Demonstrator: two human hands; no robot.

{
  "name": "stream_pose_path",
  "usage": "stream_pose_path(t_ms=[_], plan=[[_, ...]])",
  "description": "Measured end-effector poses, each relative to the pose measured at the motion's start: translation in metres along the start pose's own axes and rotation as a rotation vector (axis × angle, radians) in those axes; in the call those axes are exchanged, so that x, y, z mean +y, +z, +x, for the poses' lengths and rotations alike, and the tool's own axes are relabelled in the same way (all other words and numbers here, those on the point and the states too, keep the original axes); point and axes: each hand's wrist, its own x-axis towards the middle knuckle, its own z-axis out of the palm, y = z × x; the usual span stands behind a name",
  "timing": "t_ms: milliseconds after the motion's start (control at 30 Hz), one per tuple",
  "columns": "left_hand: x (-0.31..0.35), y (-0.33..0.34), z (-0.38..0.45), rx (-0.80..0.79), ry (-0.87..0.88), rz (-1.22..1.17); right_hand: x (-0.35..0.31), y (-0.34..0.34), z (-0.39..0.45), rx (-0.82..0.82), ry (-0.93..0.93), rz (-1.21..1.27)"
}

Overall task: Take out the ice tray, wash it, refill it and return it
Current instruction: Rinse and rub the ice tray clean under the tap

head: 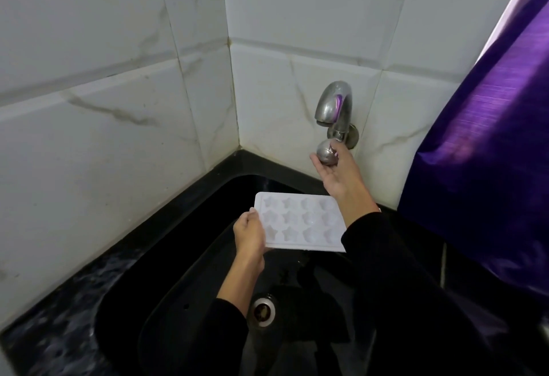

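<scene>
A white ice tray with star-shaped cells is held level over the black sink. My left hand grips its left edge. My right hand reaches up to the round metal tap knob, with fingertips curled around it. The metal spout curves out of the tiled wall above the knob. No water is seen running from it. The tray's right end is partly hidden behind my right forearm.
The sink sits in a corner of white marble-look tiles, with a black speckled counter around it. A metal drain lies at the sink bottom. A shiny purple curtain hangs at the right.
</scene>
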Motion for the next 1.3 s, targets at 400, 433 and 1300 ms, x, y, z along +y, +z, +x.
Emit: stream_pose_path(t_ms=[400,433,1300], plan=[[-0.006,0.014,0.0,-0.036,-0.036,-0.027,0.001,0.003,-0.003,0.141,-0.116,-0.279],[-0.006,0.015,-0.002,-0.035,-0.043,-0.029,0.003,0.001,-0.002,0.139,-0.131,-0.285],[-0.032,-0.008,-0.022,0.061,0.009,-0.035,0.1,-0.075,-0.083,-0.308,-0.496,-2.193]])
